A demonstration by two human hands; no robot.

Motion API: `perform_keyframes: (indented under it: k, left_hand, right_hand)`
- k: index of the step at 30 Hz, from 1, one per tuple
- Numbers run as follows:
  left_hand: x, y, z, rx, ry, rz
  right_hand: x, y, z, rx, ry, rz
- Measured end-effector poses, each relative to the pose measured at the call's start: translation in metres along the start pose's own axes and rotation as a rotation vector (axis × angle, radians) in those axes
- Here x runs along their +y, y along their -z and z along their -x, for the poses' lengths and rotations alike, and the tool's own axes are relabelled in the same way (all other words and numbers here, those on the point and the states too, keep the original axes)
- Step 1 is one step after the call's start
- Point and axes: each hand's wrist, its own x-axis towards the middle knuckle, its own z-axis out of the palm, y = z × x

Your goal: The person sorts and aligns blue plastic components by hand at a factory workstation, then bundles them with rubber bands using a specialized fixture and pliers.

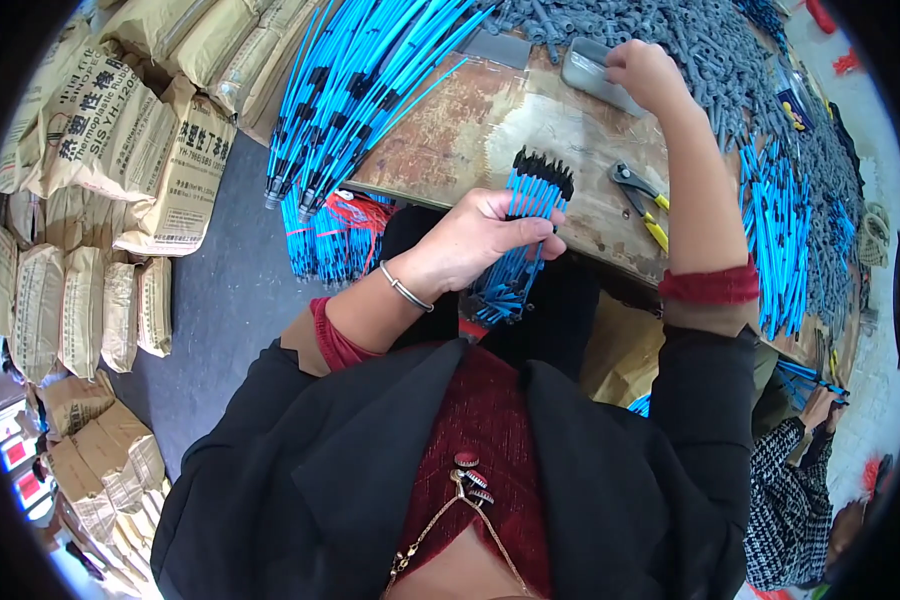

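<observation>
My left hand (495,235) is wrapped round a bundle of thin blue rods with black tips (538,185), held upright in front of my lap at the table's near edge. The lower ends of the bundle fan out below my fingers. My right hand (650,75) reaches far over the table to a shallow translucent tray (585,82). Its fingers are drawn together at the tray's rim, and whatever they may hold is too small to make out. Between my hands, pliers with yellow handles (642,205) lie on the worn wooden tabletop (440,130).
A big pile of grey plastic fittings (710,50) covers the back right. Long blue rods (360,90) overhang the table's left edge; more blue rods (775,235) lie at right. Paper sacks (120,140) are stacked at left. Another person's patterned sleeve (790,500) shows at lower right.
</observation>
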Motion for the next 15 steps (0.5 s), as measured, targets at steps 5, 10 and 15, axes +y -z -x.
perform_keyframes:
  k: [5, 10, 15]
  left_hand:
    - [0.004, 0.003, 0.000, -0.020, 0.022, -0.016]
    - [0.002, 0.004, 0.000, -0.025, 0.009, -0.084]
    - [-0.006, -0.003, 0.000, -0.043, -0.041, -0.131]
  right_hand:
    - [-0.005, -0.012, -0.010, -0.108, 0.016, 0.171]
    - [-0.011, -0.010, -0.004, -0.020, -0.099, 0.211]
    - [-0.003, 0.000, 0.022, 0.242, -0.109, 0.193]
